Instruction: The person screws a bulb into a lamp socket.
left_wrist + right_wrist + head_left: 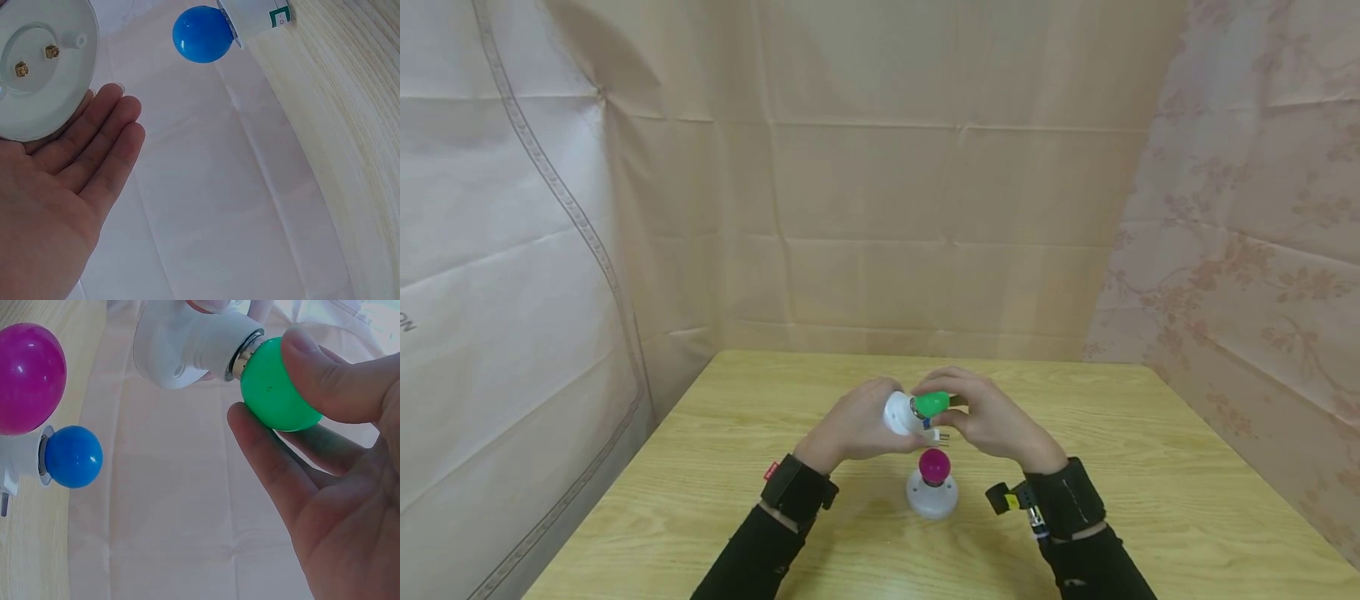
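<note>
My left hand (pixel 859 422) grips a round white lamp holder (pixel 896 415), tilted with its mouth to the right. Two brass screws on the holder's flat back (pixel 39 94) show in the left wrist view. My right hand (pixel 996 423) pinches a green bulb (pixel 275 390) between thumb and fingers. The bulb's metal cap (pixel 245 357) sits at the holder's mouth, part of it still visible outside; how deep it goes is hidden. Nearer me, a magenta bulb (pixel 935 466) stands upright in another white lamp holder (pixel 932 500) on the table.
Beyond the magenta bulb, a blue bulb (pixel 74 456) sits in a white plug-in holder with metal prongs (pixel 943 438), partly hidden by the hands in the head view. The wooden table (pixel 760 500) is bordered by hanging cloth (pixel 925 208) at the back and sides.
</note>
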The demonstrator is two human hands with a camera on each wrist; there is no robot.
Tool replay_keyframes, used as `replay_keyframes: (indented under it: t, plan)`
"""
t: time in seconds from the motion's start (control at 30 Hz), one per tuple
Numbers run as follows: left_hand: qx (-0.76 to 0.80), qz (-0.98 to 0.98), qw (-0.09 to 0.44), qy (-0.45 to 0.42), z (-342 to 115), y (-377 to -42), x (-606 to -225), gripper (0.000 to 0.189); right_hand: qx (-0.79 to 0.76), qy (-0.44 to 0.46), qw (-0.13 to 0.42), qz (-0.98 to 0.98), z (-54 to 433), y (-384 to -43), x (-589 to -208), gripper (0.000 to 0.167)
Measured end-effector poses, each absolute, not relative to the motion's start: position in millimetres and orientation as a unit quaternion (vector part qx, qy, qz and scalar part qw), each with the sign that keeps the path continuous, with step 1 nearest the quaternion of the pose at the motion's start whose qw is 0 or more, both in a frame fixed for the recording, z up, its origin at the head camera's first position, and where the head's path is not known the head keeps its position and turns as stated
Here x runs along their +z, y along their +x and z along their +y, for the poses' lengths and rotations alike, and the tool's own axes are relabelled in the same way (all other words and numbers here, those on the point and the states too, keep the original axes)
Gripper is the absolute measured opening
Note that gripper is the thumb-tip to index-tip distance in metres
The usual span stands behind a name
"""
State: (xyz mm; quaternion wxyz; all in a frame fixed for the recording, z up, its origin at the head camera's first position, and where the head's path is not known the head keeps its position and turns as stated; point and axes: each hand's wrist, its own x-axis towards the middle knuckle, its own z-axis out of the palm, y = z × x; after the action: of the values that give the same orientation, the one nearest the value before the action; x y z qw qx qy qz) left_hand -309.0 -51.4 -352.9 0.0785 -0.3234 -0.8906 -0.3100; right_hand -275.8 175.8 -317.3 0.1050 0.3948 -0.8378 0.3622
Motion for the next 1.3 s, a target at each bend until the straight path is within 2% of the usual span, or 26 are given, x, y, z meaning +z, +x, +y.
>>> replay_keyframes:
  t: [0.73, 1.0, 1.13, 1.3]
  plan:
    - [-0.316, -0.885, 0.084, -0.330, -51.8, -309.1, -354.7, 0.050, 0.355, 0.373, 0.147, -0.845, 169.3, -276.1, -320.7, 0.038]
    - [-0.324, -0.888, 0.079, -0.317, -52.1, -308.7, -356.3, 0.057, 0.348, 0.367, 0.158, -0.848, 167.5, -276.9, -321.5, 0.039]
    - [-0.342, -0.883, 0.067, -0.314, -52.7, -309.2, -356.5, 0.061, 0.360, 0.362, 0.149, -0.847, 168.1, -277.4, -321.4, 0.048]
    - [-0.406, -0.859, 0.046, -0.309, -55.6, -311.6, -358.6, 0.063, 0.409, 0.338, 0.105, -0.841, 171.7, -278.1, -320.0, 0.063]
